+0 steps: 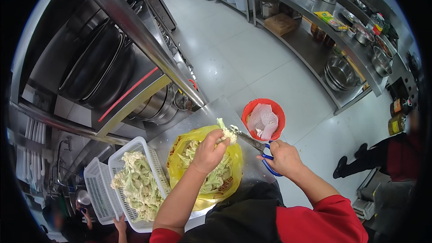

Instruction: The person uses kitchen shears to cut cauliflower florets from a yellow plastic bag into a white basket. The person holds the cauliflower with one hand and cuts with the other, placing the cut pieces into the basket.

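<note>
My left hand (211, 150) grips a cauliflower piece (228, 136) above a yellow plastic bag (179, 141) that holds more cauliflower (216, 179). In my right hand (283, 158) are blue-handled scissors (253, 142), their blades at the right side of the piece. Left of the bag stands a white perforated basket (157, 170) heaped with cut cauliflower (138, 189). A red bucket (245, 114) with white foam netting (265, 119) inside is on the floor beyond the scissors.
A second white basket (98, 189) touches the first, with another person's hand (120, 224) at its rim. A steel shelf post (152, 47) rises at left, near large black pans (91, 64). Someone in dark trousers (368, 158) stands at right. Steel counters (303, 10) line the far side.
</note>
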A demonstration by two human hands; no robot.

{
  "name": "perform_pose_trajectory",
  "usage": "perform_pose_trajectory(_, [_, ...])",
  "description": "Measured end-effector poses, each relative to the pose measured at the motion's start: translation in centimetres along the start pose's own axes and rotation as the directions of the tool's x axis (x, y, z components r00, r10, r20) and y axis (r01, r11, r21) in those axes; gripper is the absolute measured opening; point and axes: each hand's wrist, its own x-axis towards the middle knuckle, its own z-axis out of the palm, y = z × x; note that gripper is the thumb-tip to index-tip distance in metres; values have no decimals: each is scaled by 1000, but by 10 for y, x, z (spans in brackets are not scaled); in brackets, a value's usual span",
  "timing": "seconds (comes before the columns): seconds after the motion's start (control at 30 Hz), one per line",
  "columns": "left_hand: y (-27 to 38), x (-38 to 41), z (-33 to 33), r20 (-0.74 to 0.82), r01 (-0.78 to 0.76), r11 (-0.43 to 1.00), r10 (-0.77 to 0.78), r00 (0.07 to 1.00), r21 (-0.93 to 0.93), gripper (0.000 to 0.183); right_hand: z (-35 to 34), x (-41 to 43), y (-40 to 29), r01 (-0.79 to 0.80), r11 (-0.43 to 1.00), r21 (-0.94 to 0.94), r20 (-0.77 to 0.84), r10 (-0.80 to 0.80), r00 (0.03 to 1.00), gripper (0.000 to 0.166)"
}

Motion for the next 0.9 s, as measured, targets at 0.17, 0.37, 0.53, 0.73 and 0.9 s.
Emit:
perform_pose_trajectory(0.17, [8, 5, 1, -97, 295, 950, -305, 947, -106, 26, 18, 7, 19, -310, 847, 432, 173, 259, 950, 47])
perform_pose_trajectory(0.37, [10, -15, -12, 195, 505, 57, -880, 432, -861, 38, 25, 0, 4, -307, 720, 622, 241, 196, 950, 42])
perform_pose_trajectory(0.53, [9, -34, -25, 299, 314, -234, -938, 177, -920, 33, 45, -11, -25, -237, 741, 629, 271, 77, 960, 41])
perform_pose_trajectory(0.73, [21, -25, -16, 289, 306, -231, -943, 162, -924, 32, 42, -8, -50, -195, 841, 504, 338, 15, 941, 49])
perform_pose_trajectory(0.9, [37, -13, 3, 331, 403, -227, -920, 210, -887, 33, 33, -5, -44, -281, 774, 568, 358, 75, 931, 52])
